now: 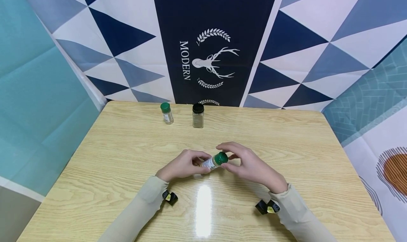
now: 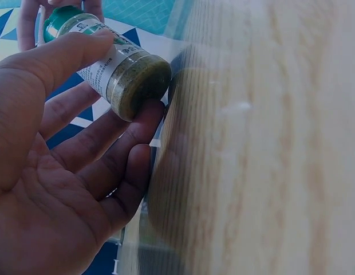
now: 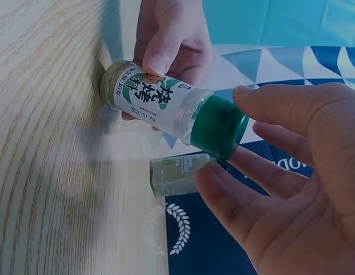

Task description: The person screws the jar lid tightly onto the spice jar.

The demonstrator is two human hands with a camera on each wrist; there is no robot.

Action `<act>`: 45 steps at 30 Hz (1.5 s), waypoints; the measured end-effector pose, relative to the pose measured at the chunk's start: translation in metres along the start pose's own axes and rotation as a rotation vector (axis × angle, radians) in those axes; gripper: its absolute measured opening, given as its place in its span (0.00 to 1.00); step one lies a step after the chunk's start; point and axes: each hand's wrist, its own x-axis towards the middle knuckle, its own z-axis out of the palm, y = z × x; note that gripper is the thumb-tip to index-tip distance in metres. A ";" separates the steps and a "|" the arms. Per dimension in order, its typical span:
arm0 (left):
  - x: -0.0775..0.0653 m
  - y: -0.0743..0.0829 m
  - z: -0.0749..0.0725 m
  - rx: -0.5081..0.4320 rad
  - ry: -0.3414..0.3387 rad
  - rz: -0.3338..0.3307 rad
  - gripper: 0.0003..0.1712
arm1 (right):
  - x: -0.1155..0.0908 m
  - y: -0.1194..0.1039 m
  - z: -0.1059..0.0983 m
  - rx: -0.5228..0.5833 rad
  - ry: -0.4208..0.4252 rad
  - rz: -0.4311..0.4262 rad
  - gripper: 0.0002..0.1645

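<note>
A small spice bottle with a green cap, a white label and brownish contents tilts just above the table. My left hand holds its body, thumb over the label and fingers beneath, as the left wrist view shows. Around the cap, my right hand spreads its fingers loosely. The right thumb is close to the cap's edge, while the index finger stands off it; whether the thumb or middle finger touches is hard to tell.
Toward the table's back edge stand another green-capped bottle and a square black-capped jar. Behind the wooden table hangs a patterned cloth. Light glares off the tabletop before my hands.
</note>
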 end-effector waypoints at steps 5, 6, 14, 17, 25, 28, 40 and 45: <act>0.000 0.000 0.000 0.002 -0.001 0.002 0.22 | 0.000 -0.001 0.000 0.009 0.000 -0.026 0.31; 0.000 0.000 0.000 0.003 -0.001 0.003 0.22 | 0.000 -0.001 0.000 0.009 -0.001 -0.028 0.31; 0.000 0.000 0.000 0.006 0.002 0.018 0.22 | 0.000 0.000 0.001 -0.021 0.002 -0.045 0.25; 0.000 0.001 0.000 0.005 0.001 0.015 0.23 | 0.000 -0.001 0.001 -0.030 -0.001 -0.046 0.23; -0.001 0.002 -0.001 0.001 0.003 0.016 0.23 | 0.000 0.000 0.001 -0.031 -0.003 -0.042 0.21; 0.000 0.002 0.000 -0.003 0.002 0.014 0.23 | 0.000 0.000 0.001 -0.027 -0.002 -0.035 0.21; 0.000 0.001 0.000 -0.002 0.006 0.003 0.23 | 0.000 0.000 0.001 -0.020 -0.002 -0.011 0.21; 0.000 0.001 0.000 0.015 0.007 -0.001 0.23 | 0.000 0.000 0.001 -0.029 0.000 -0.002 0.21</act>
